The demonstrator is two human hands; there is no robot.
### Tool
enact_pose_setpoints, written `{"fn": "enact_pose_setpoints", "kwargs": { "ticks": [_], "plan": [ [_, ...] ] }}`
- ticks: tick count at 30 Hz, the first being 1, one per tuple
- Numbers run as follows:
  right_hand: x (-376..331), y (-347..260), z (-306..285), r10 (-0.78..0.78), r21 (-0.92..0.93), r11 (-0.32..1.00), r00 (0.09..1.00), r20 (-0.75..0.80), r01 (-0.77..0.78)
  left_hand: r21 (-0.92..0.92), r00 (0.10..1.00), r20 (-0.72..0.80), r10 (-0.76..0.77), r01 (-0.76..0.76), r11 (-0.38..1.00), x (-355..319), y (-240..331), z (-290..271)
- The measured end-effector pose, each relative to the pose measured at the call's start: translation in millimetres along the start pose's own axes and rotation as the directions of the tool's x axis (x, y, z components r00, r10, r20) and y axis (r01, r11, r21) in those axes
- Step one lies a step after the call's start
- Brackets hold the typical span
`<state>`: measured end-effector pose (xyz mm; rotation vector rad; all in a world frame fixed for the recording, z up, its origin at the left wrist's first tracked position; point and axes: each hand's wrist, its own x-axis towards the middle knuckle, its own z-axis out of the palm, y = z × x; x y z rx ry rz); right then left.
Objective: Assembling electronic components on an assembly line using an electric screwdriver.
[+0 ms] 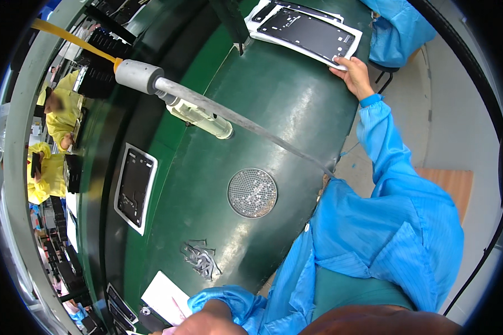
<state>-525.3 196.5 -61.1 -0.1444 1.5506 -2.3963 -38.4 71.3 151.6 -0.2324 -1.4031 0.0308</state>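
Observation:
My right hand point(353, 75) reaches to the far right and grips the near corner of a thin white tray point(353, 49). Its thumb lies on top and its fingers go underneath. In the tray lies a flat black panel point(304, 32) with small white patches, like a tablet's back housing. Another such panel shows partly beneath it. My left hand point(209, 322) is low at the bottom edge, beside a white sheet point(163, 296) with a thin pinkish stick on it. The frame cuts off its fingers, so what it holds cannot be seen.
On the green bench point(207, 184) lie a round metal dish point(252, 193) of small bits and a heap of grey strips point(201, 259). A grey cylinder tool point(140, 76) hangs above. Another white-framed panel point(136, 187) rests left, beside a dark conveyor; people in yellow sit beyond.

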Motion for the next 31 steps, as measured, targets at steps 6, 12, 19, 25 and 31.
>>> {"fn": "enact_pose_setpoints", "kwargs": {
  "ticks": [6,12,19,25,31],
  "plan": [
    [-58,-4,-10,0.023,-0.095,0.995,0.998,0.051,-0.018,0.346,0.845,0.38,-0.377,0.249,0.905,-48,-54,17],
    [-90,-9,-8,0.126,-0.182,0.98,0.961,0.247,-0.082,0.573,0.287,0.641,-0.712,0.439,0.692,-141,-87,10],
    [-78,4,27,0.342,-0.351,0.92,0.797,0.497,-0.176,0.51,0.14,0.782,-0.607,0.415,0.753,-203,-86,33],
    [-62,14,106,0.573,-0.655,0.75,0.588,0.571,-0.094,0.506,0.175,0.798,-0.576,0.322,0.8,-209,-92,33],
    [-57,51,156,0.597,-0.696,0.709,0.429,0.678,0.114,0.585,0.134,0.738,-0.662,0.361,0.726,-204,-82,-12]
  ]
}}
